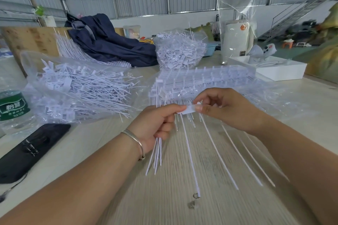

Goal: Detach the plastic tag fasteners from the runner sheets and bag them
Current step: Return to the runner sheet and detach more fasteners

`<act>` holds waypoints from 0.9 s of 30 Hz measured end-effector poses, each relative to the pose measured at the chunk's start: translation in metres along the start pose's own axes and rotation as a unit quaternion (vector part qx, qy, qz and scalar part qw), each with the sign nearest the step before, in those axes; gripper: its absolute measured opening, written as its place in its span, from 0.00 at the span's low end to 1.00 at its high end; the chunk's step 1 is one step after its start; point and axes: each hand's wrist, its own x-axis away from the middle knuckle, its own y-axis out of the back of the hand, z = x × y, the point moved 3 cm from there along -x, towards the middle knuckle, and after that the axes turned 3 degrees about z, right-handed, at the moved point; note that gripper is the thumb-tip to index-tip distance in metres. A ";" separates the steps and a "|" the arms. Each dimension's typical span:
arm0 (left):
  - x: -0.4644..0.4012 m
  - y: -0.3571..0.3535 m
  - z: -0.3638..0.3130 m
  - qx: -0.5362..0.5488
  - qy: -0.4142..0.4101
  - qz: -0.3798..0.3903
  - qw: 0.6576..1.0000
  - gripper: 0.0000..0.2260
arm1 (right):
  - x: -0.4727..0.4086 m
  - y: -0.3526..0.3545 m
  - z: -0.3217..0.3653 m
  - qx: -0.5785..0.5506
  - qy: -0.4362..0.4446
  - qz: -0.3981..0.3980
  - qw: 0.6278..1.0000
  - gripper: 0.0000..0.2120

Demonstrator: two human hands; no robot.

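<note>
A stack of white runner sheets [201, 78] lies on clear plastic in the middle of the table, with long thin tails [230, 144] reaching toward me. My left hand [155, 124] grips a small bundle of detached fasteners [157, 153], their tails hanging below my fist. My right hand [225, 107] pinches the flat white head of one fastener [189, 110] between thumb and forefinger, right beside my left thumb. A clear bag [78, 89] at the left holds several loose fasteners.
A black phone case [31, 150] and a green-labelled water bottle [12, 106] sit at the left. Behind are a navy jacket [109, 42], another heap of fasteners [181, 51], a white kettle in a bag [236, 40] and a white box [279, 69].
</note>
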 end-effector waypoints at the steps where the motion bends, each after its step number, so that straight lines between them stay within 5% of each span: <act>1: 0.000 0.001 -0.002 0.020 -0.003 -0.001 1.000 0.10 | 0.000 0.004 -0.002 -0.001 -0.012 -0.005 1.000 0.08; 11: 0.003 0.005 -0.004 -0.031 -0.054 -0.039 0.997 0.16 | 0.001 0.012 -0.006 -0.040 -0.053 -0.022 0.998 0.10; 19: 0.005 -0.008 -0.005 0.037 -0.081 0.053 0.995 0.13 | 0.003 0.008 0.002 -0.120 -0.060 -0.006 0.991 0.21; 27: 0.011 -0.025 -0.002 0.060 -0.065 0.150 0.985 0.18 | 0.004 -0.009 0.009 -0.177 -0.058 0.059 0.981 0.13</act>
